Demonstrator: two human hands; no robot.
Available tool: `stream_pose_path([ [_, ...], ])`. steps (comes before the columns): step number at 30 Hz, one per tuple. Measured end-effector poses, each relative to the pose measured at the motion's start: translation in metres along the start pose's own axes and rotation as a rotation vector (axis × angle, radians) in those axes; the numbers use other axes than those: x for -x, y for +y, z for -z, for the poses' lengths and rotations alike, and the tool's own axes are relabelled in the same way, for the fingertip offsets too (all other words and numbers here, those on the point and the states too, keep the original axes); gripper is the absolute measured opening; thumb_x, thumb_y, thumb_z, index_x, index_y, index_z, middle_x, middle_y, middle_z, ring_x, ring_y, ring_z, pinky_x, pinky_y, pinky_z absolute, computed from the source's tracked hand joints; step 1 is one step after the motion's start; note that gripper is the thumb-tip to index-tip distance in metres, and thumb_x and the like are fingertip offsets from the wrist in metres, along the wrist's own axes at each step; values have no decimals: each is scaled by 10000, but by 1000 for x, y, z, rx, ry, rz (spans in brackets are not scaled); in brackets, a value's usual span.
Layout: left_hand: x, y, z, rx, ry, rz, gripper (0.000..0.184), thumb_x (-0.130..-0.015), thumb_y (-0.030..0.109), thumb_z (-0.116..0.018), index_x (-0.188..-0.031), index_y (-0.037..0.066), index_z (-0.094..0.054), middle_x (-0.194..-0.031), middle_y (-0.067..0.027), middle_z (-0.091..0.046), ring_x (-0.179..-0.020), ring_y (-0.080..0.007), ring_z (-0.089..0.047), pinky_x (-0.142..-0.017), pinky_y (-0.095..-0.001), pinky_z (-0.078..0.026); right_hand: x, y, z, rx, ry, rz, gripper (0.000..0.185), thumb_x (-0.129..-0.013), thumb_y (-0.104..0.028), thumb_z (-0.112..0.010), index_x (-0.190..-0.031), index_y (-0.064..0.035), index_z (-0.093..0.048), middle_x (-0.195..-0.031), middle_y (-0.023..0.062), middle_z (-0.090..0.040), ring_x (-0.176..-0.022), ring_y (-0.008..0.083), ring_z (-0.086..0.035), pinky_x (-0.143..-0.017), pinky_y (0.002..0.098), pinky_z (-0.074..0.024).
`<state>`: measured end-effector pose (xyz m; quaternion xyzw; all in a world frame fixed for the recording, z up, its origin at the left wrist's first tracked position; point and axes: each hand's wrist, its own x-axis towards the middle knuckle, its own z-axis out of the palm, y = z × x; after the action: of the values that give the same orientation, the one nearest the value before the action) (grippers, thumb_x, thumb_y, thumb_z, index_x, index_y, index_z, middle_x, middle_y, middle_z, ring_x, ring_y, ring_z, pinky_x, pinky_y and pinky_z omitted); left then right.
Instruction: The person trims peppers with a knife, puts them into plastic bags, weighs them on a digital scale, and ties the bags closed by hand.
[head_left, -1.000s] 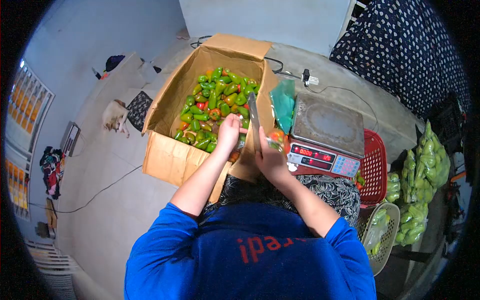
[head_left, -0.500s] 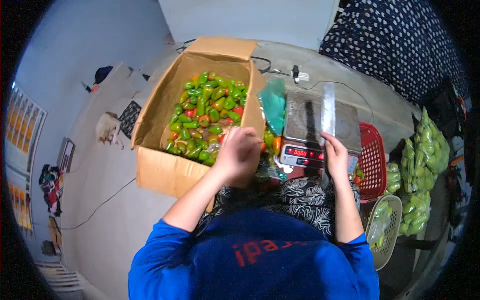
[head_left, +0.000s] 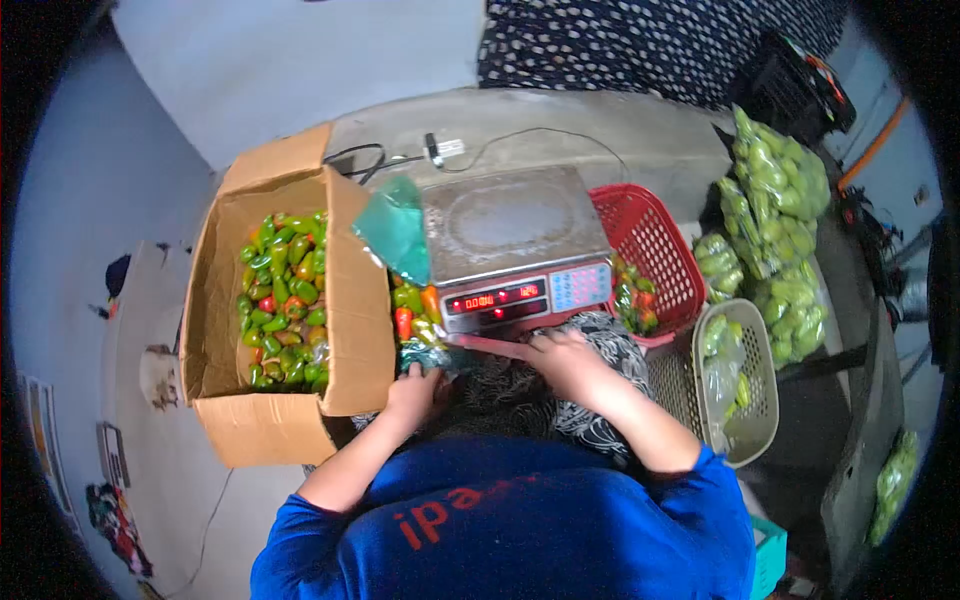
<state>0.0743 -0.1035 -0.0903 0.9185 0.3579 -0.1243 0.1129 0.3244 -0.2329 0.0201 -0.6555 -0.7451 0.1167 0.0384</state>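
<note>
My left hand [head_left: 410,396] is at the lower edge of a thin plastic bag [head_left: 428,354], its fingers curled against the plastic. Red, orange and green peppers [head_left: 410,300] lie just above it, beside the cardboard box. My right hand [head_left: 568,362] is closed on the end of a flat, thin strip [head_left: 490,346], pinkish here, which may be a folded plastic bag. The strip points left, under the front of a digital scale [head_left: 520,225] with lit red digits. An open cardboard box [head_left: 360,300] on the left holds many green and reddish peppers [head_left: 285,300].
A green plastic bag [head_left: 395,230] lies between box and scale. To the right stand a red basket [head_left: 675,240] with some peppers and a beige basket [head_left: 765,400] holding a bag. Filled bags of green produce [head_left: 785,200] sit farther right. A cable [head_left: 545,130] runs behind the scale.
My view has shifted right. My left hand has left the box's near edge for the plastic bag. The strip in my right hand has swung from upright over the scale to lying before it.
</note>
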Motion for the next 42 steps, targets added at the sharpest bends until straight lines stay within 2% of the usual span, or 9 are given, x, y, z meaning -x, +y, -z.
stream_pose_path([
  [4, 32, 26, 58, 100, -105, -25, 474, -755, 176, -623, -1206, 182, -476, -1110, -186, -536, -906, -380, -608, -754, -449, -515, -30, -15, -26, 204, -84, 79, 442, -850, -95, -421, -1281, -179, -471, -914, 71, -628, -851, 294, -621, -687, 415, -435],
  [8, 43, 10, 66, 758, -25, -148, 518, -787, 240, -607, -1262, 104, -449, -1140, -173, -553, -1051, -303, -570, -888, -373, -457, -29, -23, -34, -87, 30, 181, 652, -729, -148, -653, -1328, -143, -395, -1070, 168, -613, -890, 345, -624, -792, 422, -472],
  [10, 43, 9, 47, 1368, -88, -89, 496, -874, 204, -495, -1318, 12, -390, -1192, -89, -539, -1074, -180, -522, -950, -336, -405, -30, -24, -39, -486, 37, 247, 756, -681, -143, -712, -1348, -114, -357, -1168, 174, -568, -971, 347, -601, -863, 416, -456],
  [15, 29, 63, 72, 2079, -281, -121, 357, -904, 137, -455, -1242, 21, -463, -1149, -133, -567, -1104, -261, -522, -967, -363, -394, -11, -37, -9, -1474, -223, 182, 790, -700, -99, -702, -1385, -82, -309, -1301, 134, -470, -1163, 292, -493, -979, 400, -402],
  [19, 49, 47, 99, 664, 430, -535, 325, -893, 158, -446, -1205, 104, -518, -1132, -164, -563, -1041, -363, -534, -902, -399, -435, 19, -19, -57, -2100, -30, -156, 727, -722, -125, -700, -1359, -87, -352, -1309, 95, -460, -1228, 244, -426, -1017, 386, -376],
  [23, 45, 23, 82, 640, 87, -197, 264, -907, 198, -454, -1117, 101, -583, -1027, -159, -624, -959, -348, -585, -822, -417, -468, 25, 44, -34, -2419, 500, -138, 594, -815, -254, -682, -1314, -93, -402, -1254, 86, -503, -1132, 227, -515, -972, 413, -423],
  [29, 34, -8, 33, 626, 74, -118, 251, -801, 153, -599, -1034, 65, -563, -977, -174, -622, -911, -359, -602, -769, -423, -484, 27, 119, -34, -2036, 769, -484, 491, -896, -316, -570, -1267, -27, -430, -1226, 180, -508, -1085, 282, -559, -861, 340, -518],
  [34, 8, -34, -13, 602, 118, -288, 218, -774, 149, -563, -953, 39, -619, -906, -171, -630, -866, -347, -606, -760, -417, -487, -11, 17, -25, -339, 295, -87, 552, -729, -217, -691, -1229, -51, -524, -1191, 141, -566, -1086, 297, -536, -941, 380, -406],
  [42, 27, -34, -51, 152, -401, -224, 420, -826, 290, -564, -1141, 12, -542, -1108, -241, -554, -1001, -397, -558, -874, -454, -463, -16, 0, -10, -182, -24, 56, 435, -674, -94, -669, -1102, -71, -592, -1004, 136, -628, -910, 320, -593, -804, 400, -477],
])
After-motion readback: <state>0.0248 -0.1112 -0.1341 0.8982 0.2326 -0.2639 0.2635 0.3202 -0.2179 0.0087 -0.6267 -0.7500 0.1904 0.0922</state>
